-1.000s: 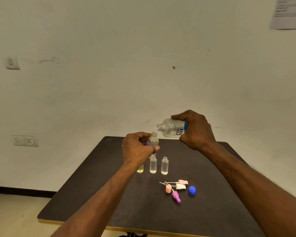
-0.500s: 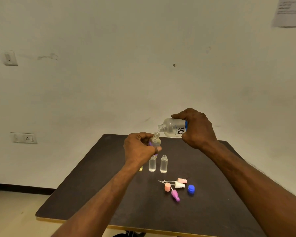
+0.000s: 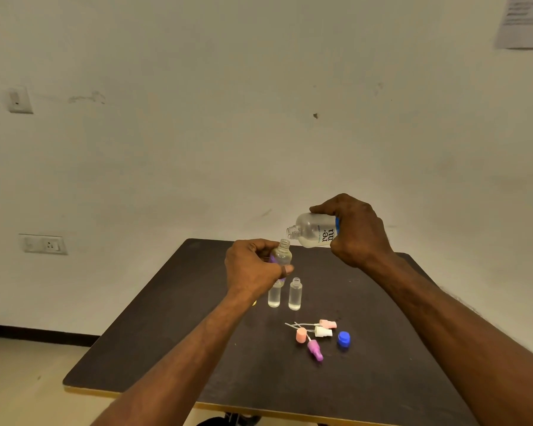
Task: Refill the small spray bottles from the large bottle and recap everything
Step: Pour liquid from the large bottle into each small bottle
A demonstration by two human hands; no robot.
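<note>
Big clear plastic bottle with blue label: tipped sideways up in air, far right, right hand wraps round its fat end. Looks light, smooth, maybe slippery; hold middle.
Small clear spray bottle: upright just under big mouth, left hand pinches its body. Tiny neck, spills easy.

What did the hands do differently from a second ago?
The right hand tipped the large clear bottle further, bringing its mouth down toward the small clear bottle held by the left hand. Both grips stayed; the table's bottles and caps stayed put.
</note>
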